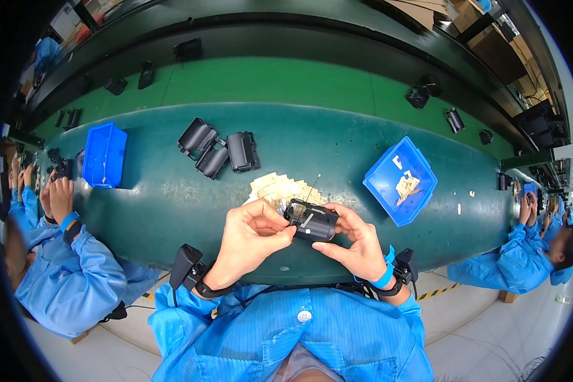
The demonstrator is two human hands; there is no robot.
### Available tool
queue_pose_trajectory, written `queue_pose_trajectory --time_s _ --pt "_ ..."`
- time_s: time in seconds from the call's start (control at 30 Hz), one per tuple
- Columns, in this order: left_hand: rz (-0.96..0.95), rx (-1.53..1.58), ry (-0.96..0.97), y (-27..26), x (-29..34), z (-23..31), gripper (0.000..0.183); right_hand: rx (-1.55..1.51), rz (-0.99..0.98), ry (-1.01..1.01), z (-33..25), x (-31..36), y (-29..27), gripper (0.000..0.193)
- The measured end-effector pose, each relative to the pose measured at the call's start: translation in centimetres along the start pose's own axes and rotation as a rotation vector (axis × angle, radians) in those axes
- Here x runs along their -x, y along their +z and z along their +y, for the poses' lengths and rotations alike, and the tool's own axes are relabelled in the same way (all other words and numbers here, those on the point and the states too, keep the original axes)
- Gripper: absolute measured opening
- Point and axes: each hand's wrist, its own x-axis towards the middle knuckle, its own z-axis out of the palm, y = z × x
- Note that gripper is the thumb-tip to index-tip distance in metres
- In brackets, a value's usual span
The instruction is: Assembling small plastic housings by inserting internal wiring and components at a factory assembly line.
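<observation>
A black plastic housing [321,228] with a rounded body is held between my two hands above the near part of the green table. A thin dark wire [313,186] with a pale tip rises from it, and a small whitish strip lies across its top. My right hand [358,245] grips the right end, thumb below and fingers behind. At the left end, the thumb and index finger of my left hand [251,234] pinch the edge; anything small between them is hidden. Just beyond lies a pile of cream-coloured paper pieces [275,186], partly covered by my left hand.
Several similar black housings [242,151] lie beyond, left of centre. One blue bin [401,213] at right contains cream scraps; another blue bin [105,156] stands at left. Beyond is a green conveyor belt [267,79] carrying black parts. Co-workers in blue sit at both sides.
</observation>
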Motion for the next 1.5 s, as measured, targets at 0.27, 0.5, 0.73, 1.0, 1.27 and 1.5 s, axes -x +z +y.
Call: queue_pose_trajectory --time_s 0.27,0.5,0.73,1.0,1.27,1.5 --pt "-0.022 -0.025 -0.015 0.0 -0.2 -0.6 0.018 0.167 0.013 -0.101 0.0 0.1 0.0 0.063" --pt "-0.044 0.090 0.039 0.9 0.0 -1.8 0.024 0.255 0.003 -0.060 0.5 0.6 -0.3 0.060" --pt "0.006 0.019 0.202 2.5 1.1 -3.5 0.021 0.183 0.066 -0.092 0.9 1.1 -0.3 0.062" --pt "-0.013 -0.082 0.258 2.9 1.7 -3.5 0.021 0.214 0.064 -0.100 0.7 1.6 -0.4 0.062" --pt "0.192 -0.307 0.460 4.2 1.8 -5.5 0.020 0.193 0.072 -0.093 1.0 1.8 -0.1 0.063" --pt "0.145 0.117 0.293 4.0 1.4 -4.3 0.023 0.076 0.054 -0.032 1.1 1.4 -0.7 0.062"
